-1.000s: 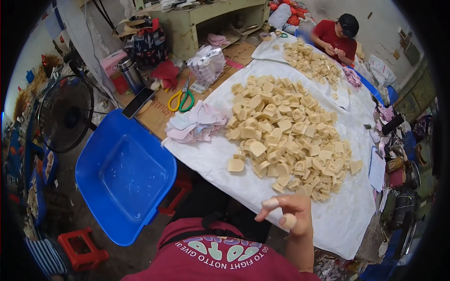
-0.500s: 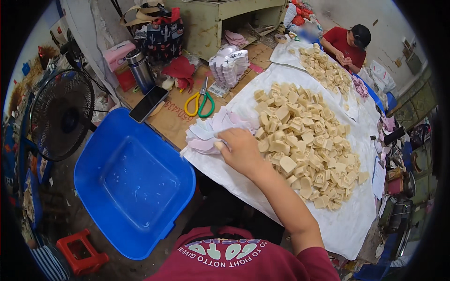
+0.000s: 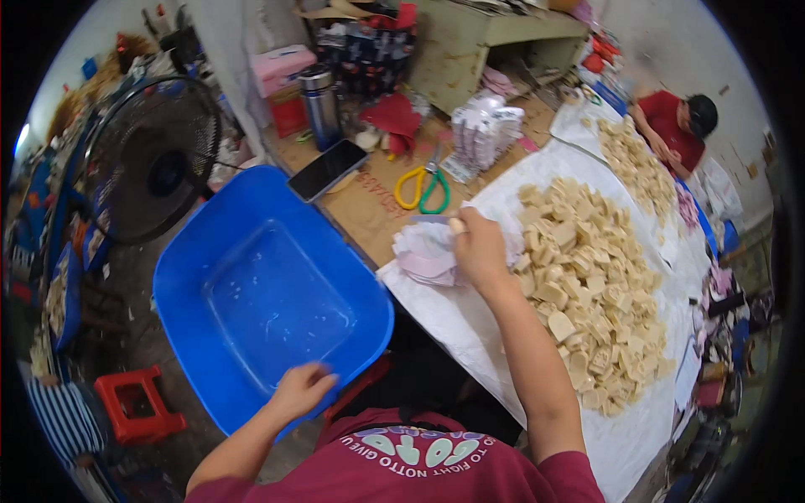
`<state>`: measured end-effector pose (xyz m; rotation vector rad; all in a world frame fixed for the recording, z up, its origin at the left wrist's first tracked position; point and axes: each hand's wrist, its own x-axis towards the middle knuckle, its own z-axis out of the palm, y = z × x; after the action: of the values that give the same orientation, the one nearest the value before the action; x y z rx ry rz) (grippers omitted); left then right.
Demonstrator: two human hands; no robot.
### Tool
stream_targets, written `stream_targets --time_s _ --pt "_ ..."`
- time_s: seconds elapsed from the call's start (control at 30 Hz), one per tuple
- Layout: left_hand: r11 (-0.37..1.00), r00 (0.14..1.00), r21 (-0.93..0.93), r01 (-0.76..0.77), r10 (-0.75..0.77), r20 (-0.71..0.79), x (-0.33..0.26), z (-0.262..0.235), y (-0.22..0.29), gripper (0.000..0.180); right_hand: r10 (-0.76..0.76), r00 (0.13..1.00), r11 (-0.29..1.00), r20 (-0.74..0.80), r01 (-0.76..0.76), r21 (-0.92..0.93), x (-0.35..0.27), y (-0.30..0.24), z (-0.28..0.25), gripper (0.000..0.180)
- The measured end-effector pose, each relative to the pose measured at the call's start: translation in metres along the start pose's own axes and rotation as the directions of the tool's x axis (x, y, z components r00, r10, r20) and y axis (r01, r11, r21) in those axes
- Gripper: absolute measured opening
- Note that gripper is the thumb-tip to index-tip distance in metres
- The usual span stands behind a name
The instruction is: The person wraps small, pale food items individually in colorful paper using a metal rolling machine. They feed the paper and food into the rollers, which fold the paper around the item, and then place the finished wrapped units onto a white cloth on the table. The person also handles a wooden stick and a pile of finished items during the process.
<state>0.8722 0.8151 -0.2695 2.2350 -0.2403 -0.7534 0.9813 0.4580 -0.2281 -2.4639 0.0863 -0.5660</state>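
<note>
My right hand [image 3: 482, 251] is over a small pile of thin pale pink and white cut pieces [image 3: 428, 258] at the near-left edge of the white-covered table. Its fingers are closed in a pinch on one thin pale piece [image 3: 432, 219], which sticks out to the left. Right beside that hand lies a big heap of cream-coloured, block-like pieces [image 3: 587, 293] with rounded ends. My left hand [image 3: 302, 391] hovers over the near rim of a large blue plastic tub [image 3: 272, 289]. It holds nothing, thumb apart from the fingers, and is slightly blurred.
Scissors with yellow and green handles [image 3: 423, 186], a phone [image 3: 329, 170], a steel flask [image 3: 319, 107] and a bundled white stack [image 3: 486, 130] sit on the brown board. Left are a black fan [image 3: 159, 159] and red stool [image 3: 138, 405]. A co-worker [image 3: 671, 134] sits far right.
My left hand has come into view over the tub. My right hand has picked up a thin pale piece from the pile. The whole view has shifted, with the table now further right.
</note>
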Motion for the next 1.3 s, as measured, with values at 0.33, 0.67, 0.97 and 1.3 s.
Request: stream_targets --time_s 0.33,0.67,0.97,1.3 --pt "0.845 0.932 0.398 -0.357 0.349 0.095 0.093 0.074 0.006 0.088 0.254 0.94 0.784 -0.228 -0.062 0.617 -0.024 0.006 -0.058 0.021" --pt "0.512 0.786 -0.773 0.374 0.268 0.557 0.06 0.086 0.176 0.04 -0.276 0.959 0.95 -0.06 0.262 -0.169 -0.184 -0.024 -0.096 0.035" --pt "0.403 0.951 -0.897 0.181 0.163 0.264 0.082 0.102 0.163 0.042 -0.025 0.997 0.977 -0.077 0.008 -0.212 -0.197 0.004 -0.104 0.035" --pt "0.282 0.896 -0.959 0.037 0.416 0.158 0.116 0.162 0.206 0.044 0.097 0.994 0.964 -0.049 -0.106 -0.245 -0.196 0.01 -0.098 0.046"
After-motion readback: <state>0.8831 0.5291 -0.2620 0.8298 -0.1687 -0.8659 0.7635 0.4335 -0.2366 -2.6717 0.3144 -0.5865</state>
